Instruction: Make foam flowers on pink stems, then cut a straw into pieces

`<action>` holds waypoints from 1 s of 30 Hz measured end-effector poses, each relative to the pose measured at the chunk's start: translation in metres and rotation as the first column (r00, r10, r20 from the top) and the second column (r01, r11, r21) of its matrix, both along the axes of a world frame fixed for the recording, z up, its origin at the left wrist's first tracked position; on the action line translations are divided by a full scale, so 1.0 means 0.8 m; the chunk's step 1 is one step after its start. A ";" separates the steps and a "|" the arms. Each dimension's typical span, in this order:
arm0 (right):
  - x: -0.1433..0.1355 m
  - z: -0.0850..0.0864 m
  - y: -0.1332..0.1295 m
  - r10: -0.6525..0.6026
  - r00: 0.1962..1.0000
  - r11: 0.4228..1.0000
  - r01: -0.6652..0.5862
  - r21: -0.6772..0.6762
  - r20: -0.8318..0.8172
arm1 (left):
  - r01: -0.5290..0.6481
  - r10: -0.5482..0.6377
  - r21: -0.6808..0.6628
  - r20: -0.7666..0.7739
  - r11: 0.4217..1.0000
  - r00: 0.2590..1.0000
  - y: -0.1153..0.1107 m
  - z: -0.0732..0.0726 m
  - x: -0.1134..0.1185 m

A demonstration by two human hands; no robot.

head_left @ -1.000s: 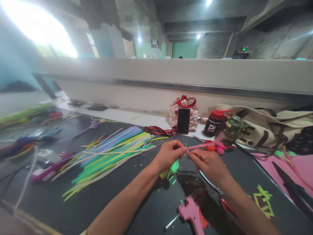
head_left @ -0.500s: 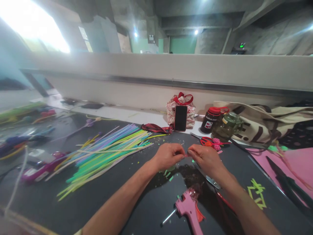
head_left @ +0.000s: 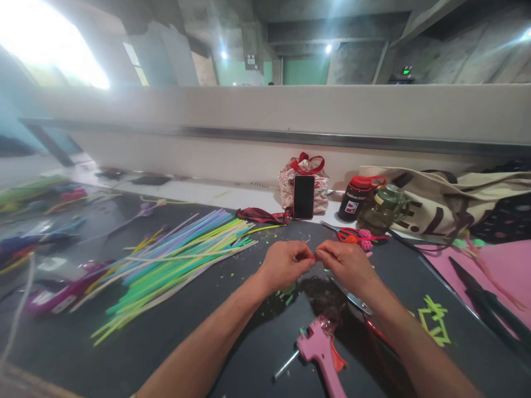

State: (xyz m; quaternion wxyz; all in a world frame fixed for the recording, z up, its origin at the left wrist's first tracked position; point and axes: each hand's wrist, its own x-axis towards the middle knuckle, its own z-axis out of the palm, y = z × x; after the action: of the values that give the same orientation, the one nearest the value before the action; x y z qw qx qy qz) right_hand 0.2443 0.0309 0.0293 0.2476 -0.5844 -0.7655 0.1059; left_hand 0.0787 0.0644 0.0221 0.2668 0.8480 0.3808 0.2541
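Note:
My left hand (head_left: 286, 264) and my right hand (head_left: 346, 265) meet above the dark table mat, fingertips pinched together. Whatever sits between them is too small and too covered by the fingers to name. Just below lie small cut green pieces (head_left: 288, 296). A pink glue gun (head_left: 317, 345) rests nearer to me, its metal rod pointing left. Partly under my right wrist is a metal-jawed tool (head_left: 352, 298) with red handles. Beyond my right hand are red-handled scissors (head_left: 344, 235) beside a pink knotted piece (head_left: 365, 239).
Left of my hands lies a bundle of coloured pipe cleaners (head_left: 178, 265). Further left is a purple glue gun (head_left: 70, 287). A phone (head_left: 303, 197) leans on a patterned bag (head_left: 286, 185). Bottles (head_left: 354, 199), a canvas tote (head_left: 431, 204), yellow-green strips (head_left: 433, 320) and black-handled shears (head_left: 485, 301) are at right.
Both hands stay pinched together at almost the same spot, with fingers slightly shifted. A pinkish bit seen between the fingertips earlier is now hard to see. The view has shifted slightly.

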 end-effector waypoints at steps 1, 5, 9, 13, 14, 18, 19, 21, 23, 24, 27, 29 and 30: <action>0.000 0.000 0.000 -0.007 1.000 1.000 0.006 -0.008 -0.008 | -0.002 0.002 0.008 0.007 1.000 1.000 0.000 0.000 0.000; -0.001 -0.001 0.001 -0.025 0.999 0.999 0.024 -0.030 -0.024 | -0.014 0.014 -0.024 -0.021 1.000 1.000 0.001 0.000 0.000; -0.002 0.001 -0.001 -0.006 1.000 0.999 0.005 -0.042 -0.022 | -0.008 0.004 -0.055 -0.072 0.998 0.997 0.002 0.000 -0.001; 0.003 0.007 -0.004 0.056 0.998 0.992 -0.058 -0.108 -0.026 | 0.078 -0.074 0.034 -0.097 0.996 0.993 0.003 0.001 -0.003; 0.005 0.009 -0.005 0.076 0.997 0.988 -0.079 -0.136 -0.032 | 0.128 -0.121 0.062 -0.113 0.990 0.986 0.004 0.002 -0.004; 0.017 0.014 -0.005 0.206 0.970 0.936 -0.234 -0.263 -0.130 | 0.374 -0.364 0.059 -0.128 0.926 0.922 0.006 0.012 -0.013; 0.020 0.016 -0.006 0.233 0.954 0.909 -0.283 -0.305 -0.188 | 0.420 -0.416 0.016 -0.098 0.908 0.904 0.005 0.016 -0.016; 0.025 0.018 -0.009 0.254 0.903 0.828 -0.388 -0.405 -0.347 | 0.476 -0.476 -0.095 0.024 0.874 0.879 0.002 0.022 -0.021; 0.024 0.018 -0.011 0.198 0.821 0.755 -0.476 -0.451 -0.536 | 0.484 -0.442 -0.199 0.218 0.852 0.870 -0.001 0.025 -0.023; 0.021 0.015 -0.012 0.162 0.769 0.742 -0.508 -0.438 -0.619 | 0.471 -0.386 -0.240 0.328 0.849 0.862 -0.002 0.025 -0.023; 0.001 0.001 -0.011 0.075 0.592 0.803 -0.513 -0.304 -0.802 | 0.380 -0.128 -0.335 0.582 0.862 0.803 -0.003 0.022 -0.018; -0.015 -0.009 -0.009 0.017 0.521 0.857 -0.447 -0.256 -0.854 | 0.282 0.033 -0.387 0.637 0.878 0.770 0.000 0.018 -0.013; -0.022 -0.012 -0.007 -0.002 0.529 0.883 -0.397 -0.250 -0.848 | 0.232 0.096 -0.408 0.640 0.883 0.762 0.002 0.016 -0.010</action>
State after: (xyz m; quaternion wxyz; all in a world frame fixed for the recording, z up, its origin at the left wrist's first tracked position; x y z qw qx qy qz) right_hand 0.2271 0.0249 0.0196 0.4345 -0.4093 -0.5785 0.5559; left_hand 0.0707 0.0661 0.0349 0.5848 0.6332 0.2832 0.4206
